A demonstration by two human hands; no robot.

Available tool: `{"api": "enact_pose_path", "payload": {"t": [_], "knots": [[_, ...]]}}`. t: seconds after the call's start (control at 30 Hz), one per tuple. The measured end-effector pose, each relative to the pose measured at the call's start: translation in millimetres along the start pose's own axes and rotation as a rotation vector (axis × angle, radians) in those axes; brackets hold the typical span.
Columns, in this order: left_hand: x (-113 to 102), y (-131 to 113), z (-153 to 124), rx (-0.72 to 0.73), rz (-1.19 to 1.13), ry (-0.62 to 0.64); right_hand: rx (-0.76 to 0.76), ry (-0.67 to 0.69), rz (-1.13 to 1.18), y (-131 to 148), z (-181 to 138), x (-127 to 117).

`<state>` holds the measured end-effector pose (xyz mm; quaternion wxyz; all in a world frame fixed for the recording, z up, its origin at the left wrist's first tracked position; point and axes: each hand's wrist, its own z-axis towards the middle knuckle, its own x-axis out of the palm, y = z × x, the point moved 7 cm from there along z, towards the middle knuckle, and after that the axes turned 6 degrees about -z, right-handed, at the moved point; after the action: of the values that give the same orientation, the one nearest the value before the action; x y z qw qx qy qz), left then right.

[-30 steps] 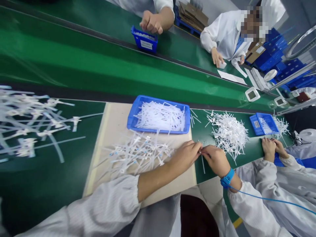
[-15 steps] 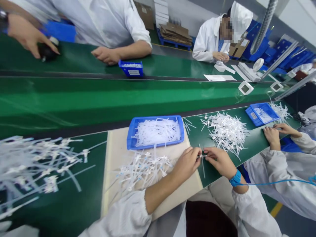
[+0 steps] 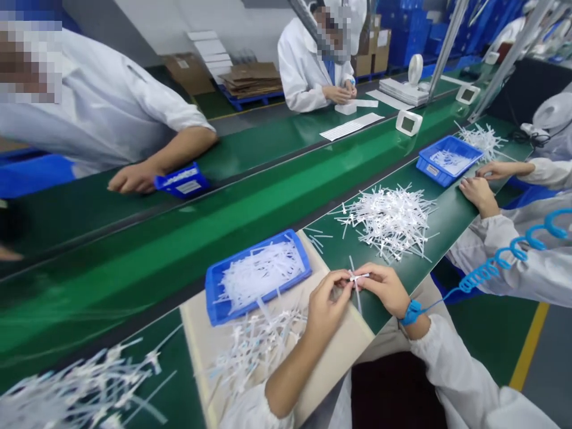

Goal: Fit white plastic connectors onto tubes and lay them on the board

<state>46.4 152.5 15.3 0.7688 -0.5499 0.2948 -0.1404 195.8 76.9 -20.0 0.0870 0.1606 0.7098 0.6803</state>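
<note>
In the head view my left hand [image 3: 327,302] and my right hand [image 3: 386,288] meet near the right edge of a beige board [image 3: 346,339]. Between their fingertips is a thin white tube with a small white connector [image 3: 354,279], making a cross shape. Both hands pinch it; one thin tube end points up and another hangs down. Left of my left hand, a loose heap of similar white tube pieces [image 3: 257,342] lies on the board. Behind it a blue tray [image 3: 213,301] holds many short translucent tubes.
A large pile of white tube pieces [image 3: 388,217] lies on the green bench at right, another pile [image 3: 80,393] at lower left. A co-worker's hands [image 3: 480,193] rest near another blue tray [image 3: 447,177]. A coiled blue cord [image 3: 496,268] runs from my right wristband [image 3: 412,311].
The view has turned to the right and tilted. My hands stay together on the tube piece, whose cross shape now shows more plainly. The co-worker opposite has an arm nearer the small blue bin.
</note>
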Motion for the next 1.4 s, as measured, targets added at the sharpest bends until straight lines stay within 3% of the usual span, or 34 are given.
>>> {"api": "enact_pose_path", "payload": {"t": [0.2, 0.37, 0.57, 0.7, 0.93, 1.4], "knots": [[1.1, 6.5, -2.0, -0.068, 0.014, 0.036, -0.060, 0.010, 0.023, 4.3, 1.1, -3.6], [1.4, 3.1, -1.9, -0.026, -0.007, 0.040, -0.050, -0.016, 0.019, -2.9, 0.4, -6.7], [0.0, -5.1, -1.5, 0.012, 0.007, 0.040, -0.140, -0.021, -0.057, 7.8, -1.6, -10.0], [-1.3, -5.7, -1.7, 0.026, 0.017, 0.015, -0.136, 0.033, -0.082, 11.9, -2.7, -5.7], [-1.6, -4.8, -4.0, 0.060, 0.001, -0.017, -0.097, 0.058, 0.097, 5.6, -3.7, -1.3], [-4.1, -6.2, -4.8, 0.034, -0.025, -0.018, -0.016, 0.009, -0.096, 1.3, -3.1, -9.0]]}}
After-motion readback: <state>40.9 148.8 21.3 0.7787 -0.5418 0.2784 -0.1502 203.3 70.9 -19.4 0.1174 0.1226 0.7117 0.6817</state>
